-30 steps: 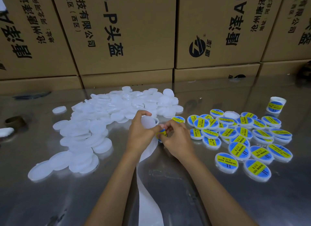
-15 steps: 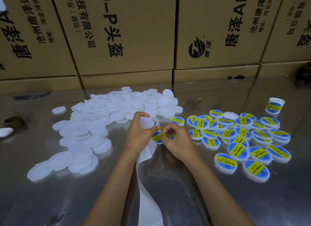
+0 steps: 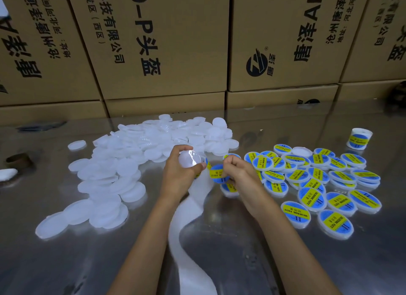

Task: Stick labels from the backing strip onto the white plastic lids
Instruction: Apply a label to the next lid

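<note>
My left hand (image 3: 179,176) grips a bare white plastic lid (image 3: 189,159), tilted up above the table. My right hand (image 3: 240,174) pinches a round blue-and-yellow label (image 3: 217,173) just right of that lid. The white backing strip (image 3: 189,229) trails from under my left hand down toward the near edge. A heap of unlabelled white lids (image 3: 131,163) lies to the left. Several labelled lids (image 3: 314,180) lie spread out to the right.
The steel table (image 3: 241,261) is backed by a wall of cardboard boxes (image 3: 167,42). A roll of labels (image 3: 360,138) stands at the far right. A brown tape core (image 3: 18,160) and a white object (image 3: 7,174) sit at the left edge.
The label has come away from the strip and now shows almost whole between my hands. My left hand has tilted the bare lid up and toward the label.
</note>
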`<state>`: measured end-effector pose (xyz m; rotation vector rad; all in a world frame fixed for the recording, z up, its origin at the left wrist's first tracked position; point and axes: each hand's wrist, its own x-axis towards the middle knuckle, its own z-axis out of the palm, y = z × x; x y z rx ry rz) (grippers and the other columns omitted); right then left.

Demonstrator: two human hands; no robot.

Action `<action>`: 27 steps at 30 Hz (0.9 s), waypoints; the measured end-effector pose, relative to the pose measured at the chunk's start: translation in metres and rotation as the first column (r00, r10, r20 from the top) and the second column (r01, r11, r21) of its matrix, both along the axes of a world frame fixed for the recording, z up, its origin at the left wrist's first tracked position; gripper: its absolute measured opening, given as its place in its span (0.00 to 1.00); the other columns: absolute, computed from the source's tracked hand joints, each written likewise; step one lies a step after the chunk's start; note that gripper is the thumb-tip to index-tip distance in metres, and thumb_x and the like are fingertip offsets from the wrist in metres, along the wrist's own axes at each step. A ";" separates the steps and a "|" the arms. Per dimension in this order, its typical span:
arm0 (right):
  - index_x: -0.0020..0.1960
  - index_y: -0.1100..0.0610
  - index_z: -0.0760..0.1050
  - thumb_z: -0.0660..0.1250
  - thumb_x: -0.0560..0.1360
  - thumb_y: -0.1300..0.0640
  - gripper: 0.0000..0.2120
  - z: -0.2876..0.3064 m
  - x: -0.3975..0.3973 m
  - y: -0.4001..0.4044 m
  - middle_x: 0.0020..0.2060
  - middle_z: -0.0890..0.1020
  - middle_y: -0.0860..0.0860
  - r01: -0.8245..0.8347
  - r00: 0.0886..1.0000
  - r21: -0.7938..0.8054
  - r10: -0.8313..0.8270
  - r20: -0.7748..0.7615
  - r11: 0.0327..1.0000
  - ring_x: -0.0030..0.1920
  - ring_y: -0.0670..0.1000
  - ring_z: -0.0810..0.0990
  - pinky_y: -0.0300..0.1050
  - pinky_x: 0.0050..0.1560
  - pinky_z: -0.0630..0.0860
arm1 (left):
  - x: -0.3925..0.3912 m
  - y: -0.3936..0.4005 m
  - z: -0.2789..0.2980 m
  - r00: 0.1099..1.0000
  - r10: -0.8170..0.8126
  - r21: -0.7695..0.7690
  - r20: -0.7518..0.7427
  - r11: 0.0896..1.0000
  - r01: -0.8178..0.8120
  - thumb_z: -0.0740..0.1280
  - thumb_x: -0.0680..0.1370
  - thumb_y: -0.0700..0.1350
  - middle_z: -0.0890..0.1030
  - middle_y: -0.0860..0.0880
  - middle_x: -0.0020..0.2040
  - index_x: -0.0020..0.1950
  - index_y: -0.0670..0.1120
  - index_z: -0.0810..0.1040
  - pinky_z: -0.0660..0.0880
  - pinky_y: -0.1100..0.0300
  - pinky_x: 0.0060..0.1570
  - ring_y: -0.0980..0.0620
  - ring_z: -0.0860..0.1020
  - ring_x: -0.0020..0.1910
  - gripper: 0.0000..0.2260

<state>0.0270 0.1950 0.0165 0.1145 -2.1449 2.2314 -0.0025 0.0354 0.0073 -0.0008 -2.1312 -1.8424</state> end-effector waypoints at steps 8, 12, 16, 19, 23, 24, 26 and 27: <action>0.45 0.57 0.71 0.66 0.74 0.71 0.10 0.008 -0.002 0.002 0.40 0.77 0.57 0.067 0.998 -0.343 -0.069 0.008 0.937 0.40 0.54 0.79 0.44 0.39 0.77 | 0.013 0.002 0.027 0.975 -0.221 0.290 0.015 0.934 0.207 0.59 0.79 0.29 0.81 0.47 0.53 0.63 0.50 0.81 0.82 0.58 0.46 0.46 0.83 0.51 0.22; 0.47 0.58 0.72 0.69 0.74 0.70 0.10 0.011 0.001 -0.004 0.43 0.80 0.58 0.128 0.986 -0.293 -0.153 -0.063 0.947 0.41 0.55 0.81 0.54 0.44 0.79 | 0.021 0.013 0.030 0.936 -0.350 0.237 0.033 0.913 0.332 0.58 0.78 0.27 0.84 0.52 0.47 0.64 0.51 0.81 0.82 0.58 0.46 0.51 0.85 0.43 0.25; 0.48 0.59 0.73 0.72 0.73 0.69 0.11 0.014 0.003 -0.008 0.44 0.81 0.57 0.200 0.962 -0.227 -0.235 -0.136 0.953 0.37 0.45 0.81 0.37 0.36 0.78 | 0.026 0.021 0.031 0.893 -0.448 0.256 0.039 0.869 0.424 0.57 0.77 0.26 0.85 0.43 0.56 0.66 0.48 0.80 0.82 0.57 0.47 0.43 0.86 0.50 0.26; 0.49 0.59 0.73 0.72 0.73 0.70 0.11 0.014 0.002 -0.008 0.44 0.80 0.57 0.228 0.953 -0.220 -0.263 -0.149 0.949 0.35 0.42 0.81 0.33 0.33 0.76 | 0.026 0.021 0.031 0.890 -0.453 0.246 0.051 0.869 0.428 0.57 0.77 0.26 0.85 0.43 0.56 0.66 0.49 0.80 0.82 0.56 0.50 0.41 0.86 0.50 0.26; 0.47 0.59 0.72 0.72 0.72 0.71 0.12 0.014 0.001 -0.009 0.45 0.79 0.57 0.239 0.951 -0.196 -0.270 -0.152 0.951 0.33 0.42 0.79 0.33 0.32 0.75 | 0.027 0.022 0.032 0.889 -0.456 0.248 0.043 0.867 0.432 0.57 0.77 0.25 0.86 0.43 0.55 0.67 0.48 0.79 0.82 0.56 0.49 0.43 0.85 0.51 0.26; 0.47 0.58 0.72 0.72 0.72 0.71 0.12 0.014 0.001 -0.010 0.45 0.79 0.57 0.240 0.950 -0.195 -0.271 -0.155 0.951 0.32 0.41 0.79 0.33 0.31 0.75 | 0.028 0.022 0.033 0.889 -0.456 0.251 0.040 0.866 0.433 0.57 0.78 0.25 0.86 0.43 0.54 0.67 0.47 0.79 0.82 0.57 0.47 0.44 0.86 0.51 0.26; 0.46 0.58 0.72 0.72 0.72 0.71 0.13 0.014 0.000 -0.011 0.43 0.78 0.56 0.250 0.947 -0.189 -0.281 -0.158 0.950 0.30 0.41 0.78 0.32 0.30 0.74 | 0.028 0.022 0.034 0.887 -0.461 0.256 0.035 0.862 0.438 0.57 0.78 0.25 0.86 0.44 0.53 0.68 0.46 0.78 0.81 0.59 0.45 0.45 0.86 0.49 0.25; 0.46 0.58 0.72 0.72 0.72 0.71 0.13 0.013 0.000 -0.011 0.43 0.78 0.55 0.256 0.945 -0.185 -0.286 -0.161 0.949 0.30 0.41 0.78 0.32 0.30 0.74 | 0.029 0.022 0.034 0.887 -0.461 0.256 0.034 0.862 0.438 0.57 0.78 0.25 0.86 0.45 0.53 0.68 0.46 0.78 0.81 0.60 0.44 0.46 0.86 0.49 0.25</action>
